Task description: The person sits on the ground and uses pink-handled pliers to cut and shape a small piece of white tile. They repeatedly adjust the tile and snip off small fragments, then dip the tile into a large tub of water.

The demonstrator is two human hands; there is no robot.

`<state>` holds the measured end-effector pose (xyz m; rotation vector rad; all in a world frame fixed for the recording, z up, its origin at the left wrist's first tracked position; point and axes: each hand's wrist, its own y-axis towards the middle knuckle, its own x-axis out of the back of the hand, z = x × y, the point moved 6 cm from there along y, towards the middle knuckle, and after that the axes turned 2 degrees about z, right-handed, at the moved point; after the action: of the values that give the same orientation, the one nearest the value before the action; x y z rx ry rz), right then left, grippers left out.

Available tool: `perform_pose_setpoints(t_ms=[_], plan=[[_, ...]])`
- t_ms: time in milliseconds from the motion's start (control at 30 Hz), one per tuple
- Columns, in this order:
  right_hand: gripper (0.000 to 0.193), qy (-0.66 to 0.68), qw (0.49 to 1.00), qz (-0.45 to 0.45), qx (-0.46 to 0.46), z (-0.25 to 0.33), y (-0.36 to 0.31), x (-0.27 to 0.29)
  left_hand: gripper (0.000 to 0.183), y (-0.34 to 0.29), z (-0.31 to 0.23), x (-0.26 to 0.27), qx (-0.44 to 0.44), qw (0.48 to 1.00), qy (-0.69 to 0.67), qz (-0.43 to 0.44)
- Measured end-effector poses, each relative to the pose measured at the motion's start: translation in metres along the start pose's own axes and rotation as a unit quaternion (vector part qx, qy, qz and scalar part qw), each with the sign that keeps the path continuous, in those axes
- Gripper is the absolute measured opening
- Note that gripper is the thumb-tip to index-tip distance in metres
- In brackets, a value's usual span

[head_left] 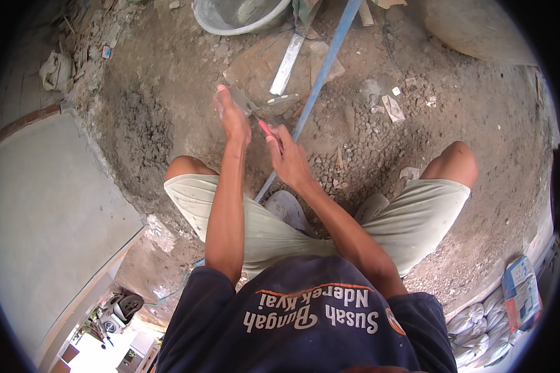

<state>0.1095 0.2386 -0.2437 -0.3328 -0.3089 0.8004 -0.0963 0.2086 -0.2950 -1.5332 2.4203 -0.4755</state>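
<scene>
My right hand (284, 151) is closed around the red handle of a trowel (244, 101), in front of my bent knees. The grey metal blade points up and left. Beside that blade is my left hand (231, 116), its fingers stretched out and holding nothing that I can see. Part of those fingers is hidden, and whether they touch the blade I cannot tell. Just right of the trowel a long blue pole (325, 69) slants from the top of the view down past my right hand. A flat silvery metal bar (287, 64) lies on the dirt beyond the hands.
A grey basin (241, 28) stands at the far edge. Loose gravel (336, 149) and paper scraps (393, 109) cover the dirt floor to the right. On the left is a smooth grey slab (50, 186). White sacks (479, 332) lie at the lower right.
</scene>
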Motion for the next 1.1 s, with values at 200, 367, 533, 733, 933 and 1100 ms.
perform_pose_setpoints(t_ms=[200,367,533,733,933,1100], plan=[[0.024,-0.021,0.999,-0.032,0.023,0.006,0.014,-0.003,0.085,-0.012,-0.009,-0.015,0.037,0.997,-0.06,0.017],[0.024,-0.017,0.996,-0.064,0.065,0.001,0.006,-0.005,0.083,-0.007,-0.006,-0.012,0.019,0.999,-0.047,-0.002],[0.024,-0.029,0.997,-0.049,0.044,0.005,0.024,-0.009,0.081,-0.012,-0.007,-0.013,0.036,0.997,-0.072,0.004],[0.022,-0.021,0.997,-0.057,0.049,-0.002,0.009,-0.006,0.076,-0.012,-0.012,-0.016,0.009,0.999,-0.049,0.002],[0.023,-0.006,0.997,-0.055,0.048,-0.005,0.017,-0.009,0.07,-0.013,-0.018,-0.019,0.0,0.999,-0.039,0.007],[0.024,-0.006,0.997,-0.058,0.052,-0.008,0.007,-0.006,0.065,-0.009,-0.014,-0.017,-0.022,0.999,-0.036,0.0]])
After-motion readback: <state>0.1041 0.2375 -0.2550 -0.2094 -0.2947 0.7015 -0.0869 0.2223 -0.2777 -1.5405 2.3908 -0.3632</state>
